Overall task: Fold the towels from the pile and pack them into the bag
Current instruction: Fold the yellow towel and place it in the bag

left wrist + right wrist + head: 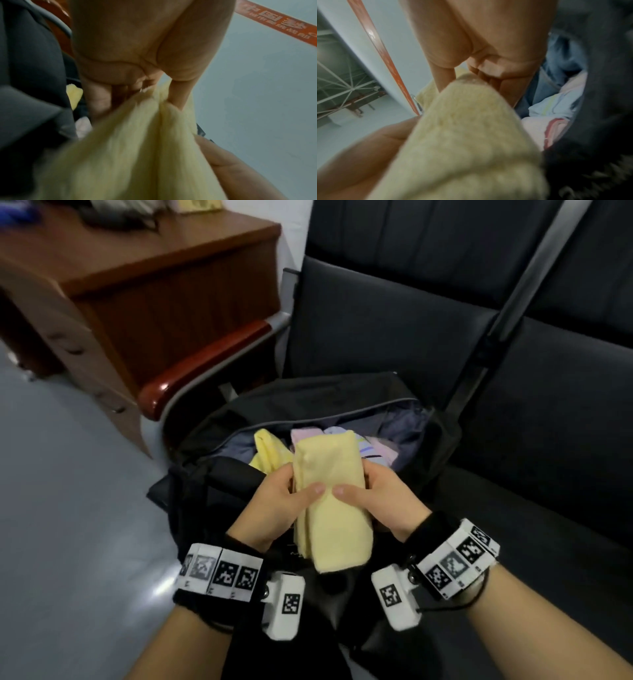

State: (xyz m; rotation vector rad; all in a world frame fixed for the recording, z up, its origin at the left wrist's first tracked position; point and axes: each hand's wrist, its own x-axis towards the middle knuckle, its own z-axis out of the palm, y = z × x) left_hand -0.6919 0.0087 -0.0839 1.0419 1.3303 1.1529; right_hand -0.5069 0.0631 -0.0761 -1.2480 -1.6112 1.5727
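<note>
Both hands hold one folded pale-yellow terry towel [329,494] above the open mouth of a black fabric duffel bag [342,398], which sits on the front edge of a dark padded bench seat [428,313]. The left hand [274,501] wraps the towel's left side, thumb laid across the top and fingers [101,97] curled beneath; the right hand [376,501] clasps the right side the same way, its thumb tip almost meeting the left thumb at the towel's middle. The towel's far end points into the bag, and its near end hangs past the wrists. Inside the bag, against its left wall, lies another yellow towel [269,450]; beside it toward the bag's middle rest pink and white striped folded towels [376,450] over a bluish-grey lining [556,75]. A brown wooden desk [137,285] stands left of the bench on the pale grey floor [68,508].
</note>
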